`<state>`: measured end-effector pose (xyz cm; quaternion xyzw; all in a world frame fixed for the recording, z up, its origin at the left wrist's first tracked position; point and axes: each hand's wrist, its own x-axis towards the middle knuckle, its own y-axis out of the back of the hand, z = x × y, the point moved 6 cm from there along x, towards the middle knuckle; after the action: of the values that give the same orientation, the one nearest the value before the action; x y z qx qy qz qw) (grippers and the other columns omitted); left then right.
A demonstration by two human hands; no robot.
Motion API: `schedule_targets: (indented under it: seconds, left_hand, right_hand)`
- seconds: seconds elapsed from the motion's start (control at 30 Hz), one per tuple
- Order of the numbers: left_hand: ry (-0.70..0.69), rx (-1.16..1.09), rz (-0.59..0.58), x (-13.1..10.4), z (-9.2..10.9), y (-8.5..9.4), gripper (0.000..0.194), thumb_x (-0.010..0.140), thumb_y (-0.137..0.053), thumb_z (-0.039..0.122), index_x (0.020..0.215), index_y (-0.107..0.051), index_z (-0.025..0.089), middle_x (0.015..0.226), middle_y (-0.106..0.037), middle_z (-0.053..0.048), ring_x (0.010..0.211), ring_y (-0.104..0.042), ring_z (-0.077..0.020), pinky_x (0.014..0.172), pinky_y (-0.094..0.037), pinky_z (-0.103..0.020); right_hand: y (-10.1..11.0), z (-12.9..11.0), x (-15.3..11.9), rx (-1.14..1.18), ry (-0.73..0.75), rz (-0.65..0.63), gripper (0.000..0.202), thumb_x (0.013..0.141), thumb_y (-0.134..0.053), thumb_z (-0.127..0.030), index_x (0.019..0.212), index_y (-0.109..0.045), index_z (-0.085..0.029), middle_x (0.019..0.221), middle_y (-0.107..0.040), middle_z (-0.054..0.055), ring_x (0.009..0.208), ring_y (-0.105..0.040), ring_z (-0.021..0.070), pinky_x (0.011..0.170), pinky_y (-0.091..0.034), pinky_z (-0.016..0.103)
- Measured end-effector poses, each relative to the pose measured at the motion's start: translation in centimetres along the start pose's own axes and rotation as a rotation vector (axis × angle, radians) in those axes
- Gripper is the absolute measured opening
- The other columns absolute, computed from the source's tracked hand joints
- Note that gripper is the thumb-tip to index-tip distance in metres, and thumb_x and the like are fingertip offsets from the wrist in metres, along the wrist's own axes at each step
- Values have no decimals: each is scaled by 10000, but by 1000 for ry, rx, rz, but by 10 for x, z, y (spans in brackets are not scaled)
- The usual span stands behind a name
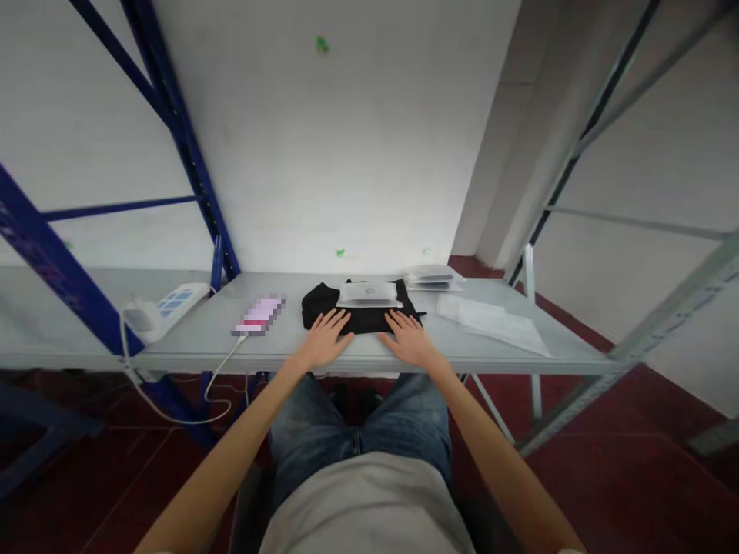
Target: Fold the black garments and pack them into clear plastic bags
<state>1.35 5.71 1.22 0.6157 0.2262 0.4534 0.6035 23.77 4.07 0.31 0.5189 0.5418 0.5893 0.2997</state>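
A dark, folded cloth item lies flat on the grey shelf top in front of me; its exact kind I cannot make out. On its left front edge rests my left hand, palm down with fingers spread. My right hand lies the same way on the right front edge. Both hands are open and hold nothing. Between and just beyond them, a flat clear-and-white packet sits on top of the dark cloth.
Several flat white packets are stacked at the back right. Thin translucent bags lie to the right. Leftward are a blurred phone on a white cable and a power strip. Blue posts rise at left.
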Motion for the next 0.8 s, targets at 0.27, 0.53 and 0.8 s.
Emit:
schedule_targets:
  seconds: [0.27,0.53,0.8]
  left_hand:
    - [-5,-1,7,0,0,-1,667,1058,-338,561,1612,-400,194,1688,-376,-91,1595,-269,-296,1302,-210,-552]
    - [0,6,5,0,0,0,665,1058,-338,560,1609,-404,194,1687,-378,-89,1595,-270,-294,1304,-207,-544]
    - [11,6,-9,0,1,0,673,1057,-333,566,1609,-405,188,1691,-369,-82,1597,-264,-292,1309,-192,-537]
  right_hand:
    - [0,0,0,-1,-4,-4,752,1072,-286,-624,1618,-401,-120,1675,-378,143,1569,-315,303,1285,-223,500]
    - [0,0,0,4,-1,-3,762,1070,-286,-628,1618,-398,-111,1672,-382,144,1567,-318,304,1286,-226,499]
    - [1,-1,0,-5,-3,3,743,1072,-279,-617,1617,-406,-128,1676,-378,136,1571,-312,300,1285,-228,496]
